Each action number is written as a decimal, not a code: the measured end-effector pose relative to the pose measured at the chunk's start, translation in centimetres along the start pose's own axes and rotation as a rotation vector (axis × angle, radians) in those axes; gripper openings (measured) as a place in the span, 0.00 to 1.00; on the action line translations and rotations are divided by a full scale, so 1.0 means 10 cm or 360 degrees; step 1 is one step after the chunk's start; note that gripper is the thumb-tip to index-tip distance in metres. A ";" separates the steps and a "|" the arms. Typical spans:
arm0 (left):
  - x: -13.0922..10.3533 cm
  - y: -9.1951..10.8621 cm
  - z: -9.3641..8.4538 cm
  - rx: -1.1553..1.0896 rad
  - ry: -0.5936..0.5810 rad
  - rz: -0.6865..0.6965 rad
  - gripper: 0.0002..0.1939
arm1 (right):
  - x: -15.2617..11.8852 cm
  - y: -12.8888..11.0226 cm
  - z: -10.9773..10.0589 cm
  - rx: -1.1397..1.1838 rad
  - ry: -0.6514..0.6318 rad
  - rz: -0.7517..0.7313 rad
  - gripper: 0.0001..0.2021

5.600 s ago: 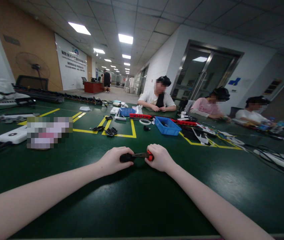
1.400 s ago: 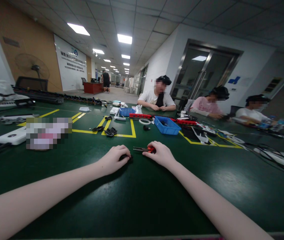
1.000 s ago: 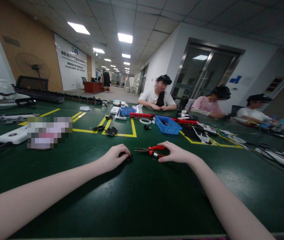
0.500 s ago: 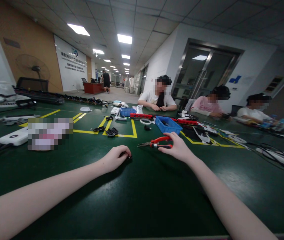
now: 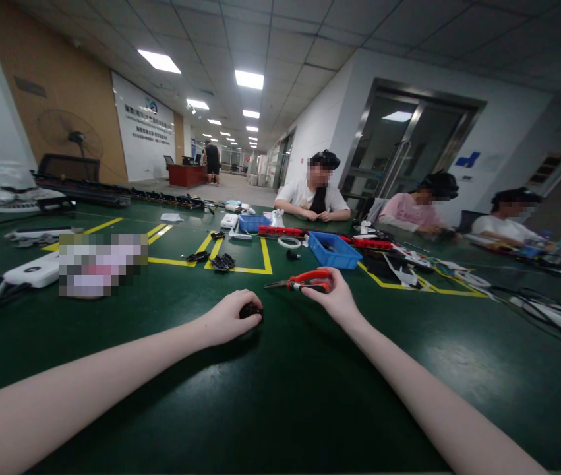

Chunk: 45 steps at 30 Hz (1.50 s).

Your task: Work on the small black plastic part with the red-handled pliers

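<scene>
A small black part (image 5: 250, 311) is in the grip of my left hand (image 5: 233, 318), close above the green tabletop (image 5: 280, 409). Its shape is mostly hidden by the fingers. My right hand (image 5: 334, 297) is wrapped round the handles of red and black pliers (image 5: 304, 282). The pliers' grey jaws point left, a little above and to the right of my left hand. Beyond my left hand, several black pieces (image 5: 223, 262) lie at the yellow tape. A small black cylinder-like piece (image 5: 293, 254) stands behind the pliers.
A blue bin (image 5: 334, 251) with dark items stands behind my right hand, beside a white tape ring (image 5: 289, 243). White power strips (image 5: 35, 269) lie at the left, and cables (image 5: 547, 310) at the right. Several people sit across the table, one (image 5: 314, 198) straight ahead.
My right hand has moved left with the pliers, bringing their jaws nearer my left hand. My left hand has turned slightly, so more of the black part shows.
</scene>
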<state>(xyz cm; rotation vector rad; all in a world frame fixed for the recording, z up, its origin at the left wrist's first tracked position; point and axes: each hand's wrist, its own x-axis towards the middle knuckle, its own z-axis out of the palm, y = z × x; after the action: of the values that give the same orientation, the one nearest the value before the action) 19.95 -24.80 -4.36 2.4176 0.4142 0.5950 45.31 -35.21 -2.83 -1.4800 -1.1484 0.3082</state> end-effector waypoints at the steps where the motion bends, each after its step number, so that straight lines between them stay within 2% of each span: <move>1: -0.01 0.00 0.00 0.0014 -0.0002 0.0007 0.10 | -0.01 0.00 0.03 0.0043 -0.0006 0.0021 0.32; 4: -0.02 0.00 0.00 0.0042 -0.0015 0.0042 0.14 | -0.05 -0.02 0.08 0.0097 0.0094 0.0124 0.34; 8: -0.03 -0.04 -0.01 0.0108 -0.0020 0.0094 0.20 | -0.07 -0.04 0.07 0.0216 0.0238 0.0238 0.45; 10: -0.03 -0.06 -0.03 0.0184 -0.0009 0.0101 0.21 | -0.07 -0.03 0.06 0.0387 0.0311 0.0330 0.47; 12: -0.03 -0.07 -0.04 0.0280 -0.0029 0.0122 0.20 | -0.06 -0.01 0.07 0.0573 0.0351 0.0470 0.44; 15: -0.03 -0.05 -0.06 0.0421 -0.0088 0.0174 0.18 | -0.06 -0.01 0.08 0.0710 0.0335 0.0589 0.35; 18: -0.03 -0.05 -0.08 0.0510 -0.0094 0.0202 0.18 | -0.07 -0.07 0.10 0.0725 0.0273 0.0583 0.27; 20: -0.02 -0.06 -0.08 0.0520 -0.0086 0.0213 0.17 | -0.09 -0.13 0.10 0.0724 0.0224 0.0577 0.25; 24: 0.01 -0.09 -0.07 0.0478 -0.0070 0.0201 0.17 | -0.15 -0.22 0.15 0.0700 0.0136 0.0557 0.29; 31: 0.02 -0.11 -0.05 0.0257 -0.0038 0.0126 0.16 | -0.25 -0.28 0.24 0.0538 0.0123 0.0424 0.39; 37: 0.03 -0.16 -0.04 0.0132 0.0044 0.0081 0.14 | -0.26 -0.41 0.22 0.0739 0.0141 0.0290 0.33; 45: 0.04 -0.10 -0.11 -0.0057 0.0081 -0.0087 0.16 | -0.36 -0.62 0.30 0.0948 0.0144 0.0316 0.31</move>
<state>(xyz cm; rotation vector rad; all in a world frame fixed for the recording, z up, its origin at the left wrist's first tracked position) 19.58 -23.37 -4.09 2.3534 0.4856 0.6355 38.42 -37.19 0.16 -1.0617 -0.7453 0.6525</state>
